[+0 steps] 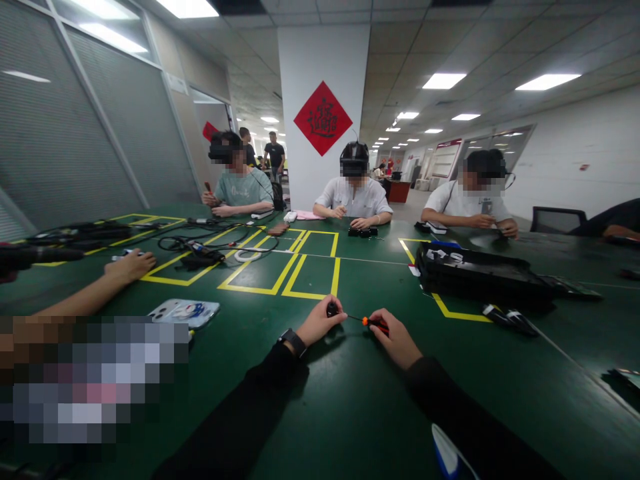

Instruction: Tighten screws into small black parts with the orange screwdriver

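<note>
My left hand (318,322), with a dark watch on its wrist, is closed on a small black round part (332,308) just above the green table. The part's exact kind is too small to make out. In my right hand (399,341) is a screwdriver (367,321) with an orange and dark handle. Its thin shaft points left, and the tip reaches my left fingers; whether it touches the black part cannot be made out. Both sleeves are black.
Yellow tape rectangles mark the green table (345,427). A long black casing (480,270) stands at the right, near a black cable bundle (509,320). A phone (186,312) lies left, by a co-worker's arm (100,283). Tangled cables (200,253) lie farther back; several people sit around.
</note>
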